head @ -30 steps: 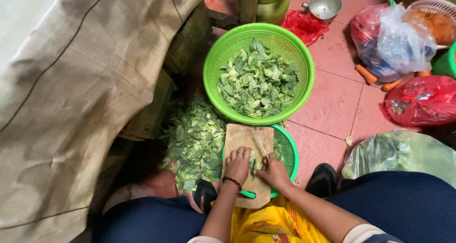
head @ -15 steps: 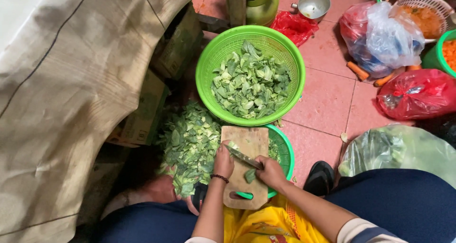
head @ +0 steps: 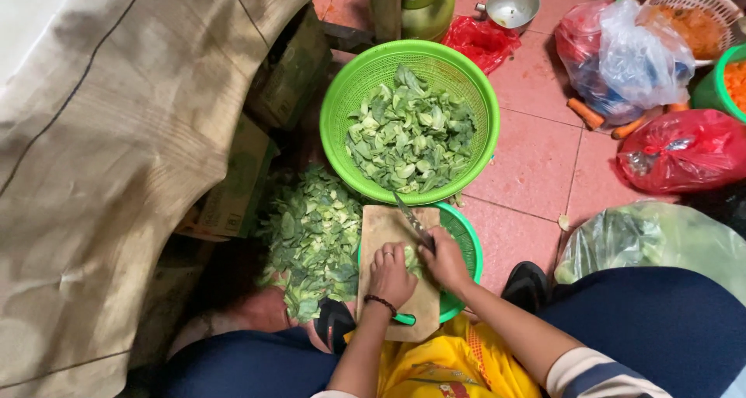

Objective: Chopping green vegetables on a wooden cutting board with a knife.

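Note:
My left hand (head: 391, 275) presses down on a piece of green leaf (head: 413, 260) lying on a wooden cutting board (head: 382, 231). My right hand (head: 444, 258) grips a knife (head: 412, 221) whose blade points up and away over the board. The board rests across a small green basket (head: 466, 242) between my knees. Just beyond it stands a large green basket (head: 353, 95) full of chopped greens (head: 410, 132). A heap of leafy greens (head: 311, 239) lies on the floor to the left of the board.
A tan cloth (head: 116, 134) covers the left side, with cardboard boxes (head: 237, 188) under it. Red bags (head: 684, 149), a clear bag (head: 622, 56), carrots (head: 587, 112), a metal cup (head: 509, 5) and a bag of greens (head: 653, 239) sit on the red tiles at right.
The knife blade has swung from lying across the board to pointing away from me. Both hands have shifted slightly lower and closer together on the board.

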